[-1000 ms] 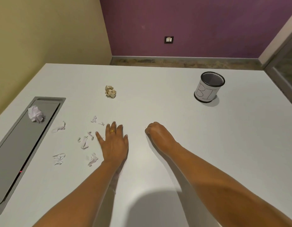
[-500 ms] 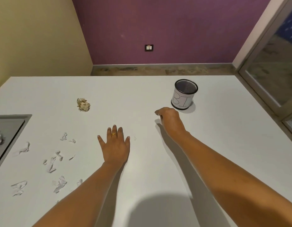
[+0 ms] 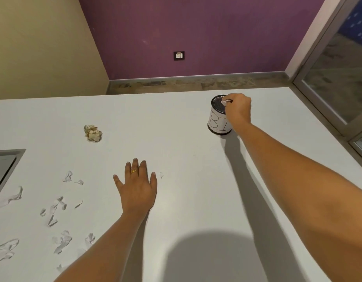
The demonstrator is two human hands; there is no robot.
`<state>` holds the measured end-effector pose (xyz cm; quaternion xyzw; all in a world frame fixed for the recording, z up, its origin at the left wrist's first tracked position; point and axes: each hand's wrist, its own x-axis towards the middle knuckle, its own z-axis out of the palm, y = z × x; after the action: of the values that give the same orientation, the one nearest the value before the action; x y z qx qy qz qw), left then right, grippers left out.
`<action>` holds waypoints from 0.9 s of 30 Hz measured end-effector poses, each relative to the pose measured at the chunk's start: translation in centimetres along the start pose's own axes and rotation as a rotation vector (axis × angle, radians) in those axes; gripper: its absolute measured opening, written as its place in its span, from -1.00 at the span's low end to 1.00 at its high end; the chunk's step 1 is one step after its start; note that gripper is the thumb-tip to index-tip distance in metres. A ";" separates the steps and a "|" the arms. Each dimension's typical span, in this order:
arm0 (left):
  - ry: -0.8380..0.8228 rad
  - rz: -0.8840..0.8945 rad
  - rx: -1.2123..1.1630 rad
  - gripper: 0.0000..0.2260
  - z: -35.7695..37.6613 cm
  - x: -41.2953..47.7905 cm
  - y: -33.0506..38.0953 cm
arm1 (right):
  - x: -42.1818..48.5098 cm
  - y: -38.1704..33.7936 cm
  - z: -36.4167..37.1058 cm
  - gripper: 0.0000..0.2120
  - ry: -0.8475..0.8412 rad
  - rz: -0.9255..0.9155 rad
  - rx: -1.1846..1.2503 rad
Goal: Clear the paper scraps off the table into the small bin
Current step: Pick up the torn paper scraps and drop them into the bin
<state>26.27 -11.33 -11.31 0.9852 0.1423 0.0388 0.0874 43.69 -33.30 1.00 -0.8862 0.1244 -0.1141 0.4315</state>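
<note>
The right hand [image 3: 238, 110], a second ago curled knuckles-down on the table [image 3: 176, 123] close by the left hand [image 3: 138, 190], is now off the surface with its arm stretched far forward. Half a second ago it was short of the small bin [image 3: 216, 124]; now the bin's open mesh mouth sits directly under the fingertips. A small white paper scrap [image 3: 224, 102], not visible in the fist before, now shows in the pinch above the rim.
</note>
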 end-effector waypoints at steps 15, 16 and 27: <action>0.002 -0.008 -0.006 -0.48 0.0 0.0 0.1 | 2.5 0.1 0.2 -0.72 -0.141 -0.013 -0.181; 0.001 -0.008 -0.006 -0.48 -0.1 0.0 0.1 | 2.5 0.1 0.2 -0.73 -0.139 -0.024 -0.179; 0.002 -0.017 -0.017 -0.58 0.0 -0.1 0.1 | 1.8 0.2 -0.2 -0.71 -0.141 -0.157 -0.147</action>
<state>26.25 -11.46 -11.33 0.9831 0.1506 0.0405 0.0958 45.28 -34.16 1.16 -0.9282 0.0319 -0.0757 0.3628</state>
